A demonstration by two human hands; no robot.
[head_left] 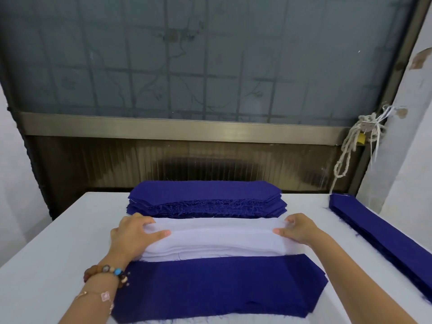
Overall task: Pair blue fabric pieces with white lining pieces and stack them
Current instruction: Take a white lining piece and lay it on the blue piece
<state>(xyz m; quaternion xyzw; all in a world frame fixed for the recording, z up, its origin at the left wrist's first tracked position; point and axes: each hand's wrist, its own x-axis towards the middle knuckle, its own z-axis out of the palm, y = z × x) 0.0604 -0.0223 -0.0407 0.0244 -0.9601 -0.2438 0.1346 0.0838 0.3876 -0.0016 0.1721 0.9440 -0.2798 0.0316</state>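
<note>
In the middle of the table, a white lining stack (pixel 217 239) lies crosswise between the two hands, one hand at each of its short ends. Just behind it, touching its far edge, sits a thick pile of blue pieces (pixel 205 195) with frayed edges. In front of it, on the near side, lies a flat blue piece (pixel 219 284) with clipped corners; the near edge of the white stack overlaps its far edge. Well off to the right, a long pile of blue strips (pixel 383 232) runs along the table's side.

The table (pixel 58 242) is covered in plain white. Beyond it stands a frosted glass panel (pixel 187 54) with a grid and vine pattern showing dimly through, set above a metal rail (pixel 163 128) and a dark ribbed lower panel. A knotted rope (pixel 360 141) hangs at the right end of the rail, beside a pale wall (pixel 411 160) with chipped paint.

The left hand (pixel 131 235) grips the left end of the white stack, fingers curled over its far edge and thumb laid on top. A beaded bracelet (pixel 107 271) and a thin chain (pixel 102 295) circle that wrist. The right hand (pixel 299 228) pinches the right end, thumb on top and fingers curled round behind.
</note>
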